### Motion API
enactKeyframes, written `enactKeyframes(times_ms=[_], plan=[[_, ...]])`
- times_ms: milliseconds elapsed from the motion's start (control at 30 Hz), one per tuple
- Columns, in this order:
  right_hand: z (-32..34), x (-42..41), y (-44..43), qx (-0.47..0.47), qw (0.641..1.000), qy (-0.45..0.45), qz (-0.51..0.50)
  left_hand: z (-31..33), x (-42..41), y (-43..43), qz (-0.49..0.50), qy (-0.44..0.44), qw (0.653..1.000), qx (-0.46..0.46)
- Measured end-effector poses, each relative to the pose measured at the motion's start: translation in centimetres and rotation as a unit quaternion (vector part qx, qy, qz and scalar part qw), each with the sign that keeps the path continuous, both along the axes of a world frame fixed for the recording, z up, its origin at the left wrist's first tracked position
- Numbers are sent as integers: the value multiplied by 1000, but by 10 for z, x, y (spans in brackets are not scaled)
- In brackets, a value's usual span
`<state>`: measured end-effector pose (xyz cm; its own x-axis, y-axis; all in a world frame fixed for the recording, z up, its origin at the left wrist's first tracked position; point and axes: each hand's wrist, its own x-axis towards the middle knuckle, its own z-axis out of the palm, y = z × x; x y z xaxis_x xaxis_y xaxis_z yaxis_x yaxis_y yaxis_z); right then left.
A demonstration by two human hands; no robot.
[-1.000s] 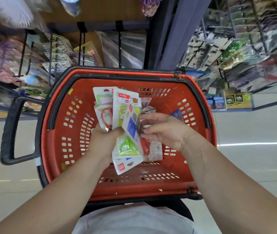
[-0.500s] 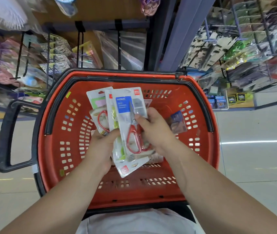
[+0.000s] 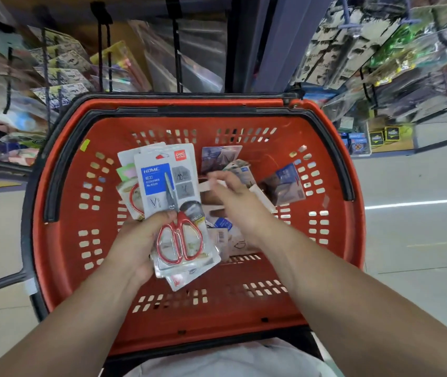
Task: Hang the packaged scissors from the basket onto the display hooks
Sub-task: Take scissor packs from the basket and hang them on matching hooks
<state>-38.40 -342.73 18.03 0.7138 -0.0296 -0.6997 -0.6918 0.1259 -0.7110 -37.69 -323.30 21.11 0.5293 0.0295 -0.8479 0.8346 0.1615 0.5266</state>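
head view, left hand [image 3: 135, 240] fingers grasping deli home scissors pack [image 3: 168, 186], right hand [image 3: 236, 205] fingers cannot tell

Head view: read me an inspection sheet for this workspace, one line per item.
Surface: red basket, perforated walls, black rim.
Job's things: stack of scissors packs, red-handled pair on top; loose packs lying in the basket.
Clutter: nothing seen.
Hands: left hand grips the stack, thumb on its front; right hand over the loose packs, grip blurred.
Cables: nothing seen.
Surroundings: display hooks with hanging goods behind the basket; pale floor.
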Motion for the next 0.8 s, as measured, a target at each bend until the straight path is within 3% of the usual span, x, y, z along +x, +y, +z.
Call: enactKeyframes(times_ms=[67, 167, 267, 600, 767, 800], plan=[[-29, 1, -30, -81, 995, 55, -31, -2, 3, -2, -11, 7, 1000, 23], [-75, -8, -67, -258, 944, 188, 83, -3, 9, -1, -19, 4, 998, 58], [-108, -23, -72, -267, 917, 266, 130, -4, 14, 4, -34, -6, 995, 92], [-133, -14, -51, -396, 874, 206, 193, 3, 19, 14, -42, -3, 992, 116], [-118, -7, -53, -522, 808, 143, 233, 10, 18, 15, -41, -6, 993, 106], [-113, -6, -53, -520, 809, 124, 244, 11, 18, 15, -41, -6, 994, 105]])
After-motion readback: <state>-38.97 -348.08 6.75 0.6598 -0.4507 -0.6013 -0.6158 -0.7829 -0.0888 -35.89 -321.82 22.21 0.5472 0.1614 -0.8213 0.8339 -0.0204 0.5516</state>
